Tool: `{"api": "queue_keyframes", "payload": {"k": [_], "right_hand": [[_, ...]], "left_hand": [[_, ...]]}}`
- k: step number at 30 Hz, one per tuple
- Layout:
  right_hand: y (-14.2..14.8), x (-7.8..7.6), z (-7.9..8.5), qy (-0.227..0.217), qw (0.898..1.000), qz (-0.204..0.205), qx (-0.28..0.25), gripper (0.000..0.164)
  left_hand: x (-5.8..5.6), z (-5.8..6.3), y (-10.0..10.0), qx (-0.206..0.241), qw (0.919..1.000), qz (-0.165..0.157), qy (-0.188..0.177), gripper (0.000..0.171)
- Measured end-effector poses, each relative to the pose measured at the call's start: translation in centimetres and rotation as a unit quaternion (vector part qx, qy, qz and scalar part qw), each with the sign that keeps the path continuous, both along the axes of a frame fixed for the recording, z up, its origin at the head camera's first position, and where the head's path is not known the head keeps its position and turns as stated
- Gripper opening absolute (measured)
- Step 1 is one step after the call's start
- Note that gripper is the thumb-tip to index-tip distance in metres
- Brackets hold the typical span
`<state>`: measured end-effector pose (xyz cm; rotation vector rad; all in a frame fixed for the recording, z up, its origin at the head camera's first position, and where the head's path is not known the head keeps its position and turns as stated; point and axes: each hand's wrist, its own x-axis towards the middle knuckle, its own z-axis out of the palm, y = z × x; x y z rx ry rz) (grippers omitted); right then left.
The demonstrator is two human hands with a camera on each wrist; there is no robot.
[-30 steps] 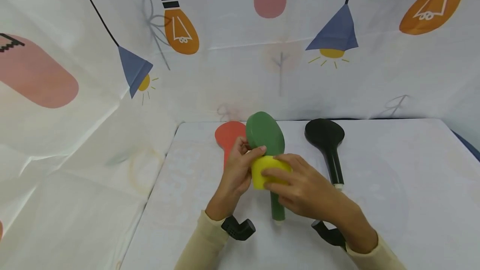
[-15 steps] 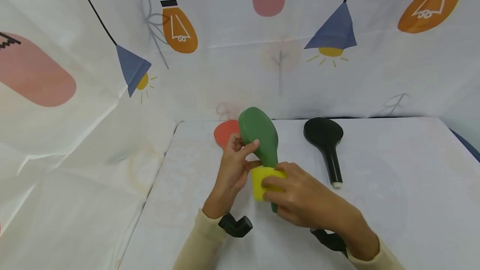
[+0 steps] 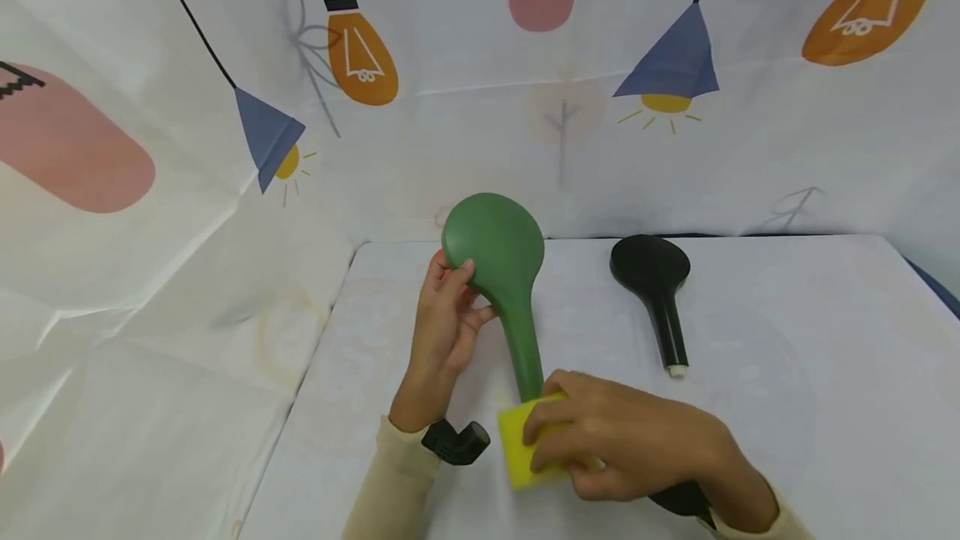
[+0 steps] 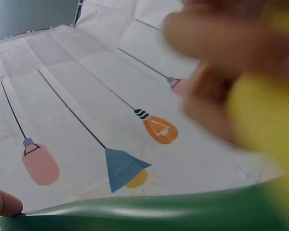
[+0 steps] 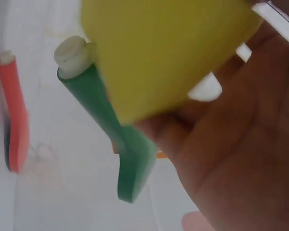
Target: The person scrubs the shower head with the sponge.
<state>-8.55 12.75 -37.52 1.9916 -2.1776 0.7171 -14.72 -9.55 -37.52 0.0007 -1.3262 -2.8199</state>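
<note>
A green hand shower head (image 3: 495, 244) with a round face and a long handle is held tilted above the table. At the left edge of its head, my left hand (image 3: 442, 323) grips it between thumb and fingers. My right hand (image 3: 622, 440) pinches a yellow sponge (image 3: 517, 444) at the lower end of the handle. In the right wrist view the sponge (image 5: 159, 53) looks close to the handle's pale connector (image 5: 72, 55); whether they touch I cannot tell. Blurred yellow sponge (image 4: 265, 115) and green handle (image 4: 159, 214) fill part of the left wrist view.
A black shower head (image 3: 652, 273) lies on the white table (image 3: 787, 407) to the right. A red shower head (image 5: 17, 110) lies behind my left hand, mostly hidden in the head view. The printed cloth backdrop (image 3: 465, 132) rises behind the table.
My right hand has slid the sponge down the handle toward me, from just below the head to the end. My left hand has shifted left and turned the green shower head's face into view.
</note>
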Motion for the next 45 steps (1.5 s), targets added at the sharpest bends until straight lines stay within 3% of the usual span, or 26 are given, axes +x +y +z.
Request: {"api": "queue_keyframes", "payload": {"k": [3,5,7,9,12,14,17,19,21,23,27,31,38,45], "right_hand": [[0.5,0.0,0.3,-0.082,0.993,0.079,0.012,0.036],[1.0,-0.2,0.7,-0.114,0.985,0.127,-0.012,0.037],[1.4,-0.5,1.2,-0.118,0.979,0.154,-0.069,0.037],[1.8,-0.9,1.8,-0.101,0.970,0.154,-0.158,0.032],[2.0,-1.5,2.5,-0.090,0.939,0.110,-0.312,0.025],[1.9,-1.9,2.6,-0.106,0.909,0.062,-0.398,0.025],[1.7,-2.3,2.2,-0.135,0.875,-0.041,-0.463,0.031],[1.7,-2.6,1.7,-0.126,0.867,-0.131,-0.463,0.036],[1.7,-3.0,1.2,-0.088,0.865,-0.228,-0.438,0.044],[1.6,-3.3,0.8,-0.051,0.861,-0.300,-0.408,0.052],[1.3,-3.6,0.1,-0.015,0.860,-0.365,-0.356,0.059],[0.9,-3.7,-0.3,-0.018,0.867,-0.364,-0.338,0.058],[-0.1,-3.2,-0.8,0.024,0.876,-0.351,-0.329,0.051],[-0.9,-2.7,-0.9,0.008,0.898,-0.309,-0.313,0.044]], "left_hand": [[-0.2,0.1,-0.1,0.009,0.9999,0.002,-0.006,0.015],[-0.2,0.1,-0.1,0.012,0.9999,-0.005,-0.010,0.011],[-0.3,0.1,0.1,0.009,0.9998,-0.016,-0.009,0.010],[-0.2,0.1,0.2,0.005,0.9996,-0.024,-0.011,0.010],[0.0,0.1,0.3,0.005,0.9993,-0.033,-0.015,0.013],[0.2,0.0,0.3,0.012,0.9990,-0.040,-0.017,0.014],[0.3,-0.1,0.4,0.027,0.9980,-0.056,-0.011,0.016],[0.5,-0.1,0.5,0.032,0.9971,-0.069,-0.004,0.019],[0.6,-0.2,0.7,0.036,0.9960,-0.082,0.000,0.021],[0.7,-0.2,0.9,0.042,0.9947,-0.094,0.001,0.023],[0.9,-0.3,1.2,0.052,0.9929,-0.107,0.000,0.022],[0.9,-0.3,1.3,0.058,0.9924,-0.109,0.003,0.022],[0.9,-0.2,1.3,0.077,0.9917,-0.103,-0.009,0.022],[0.8,-0.1,1.1,0.089,0.9922,-0.087,-0.012,0.027]]}}
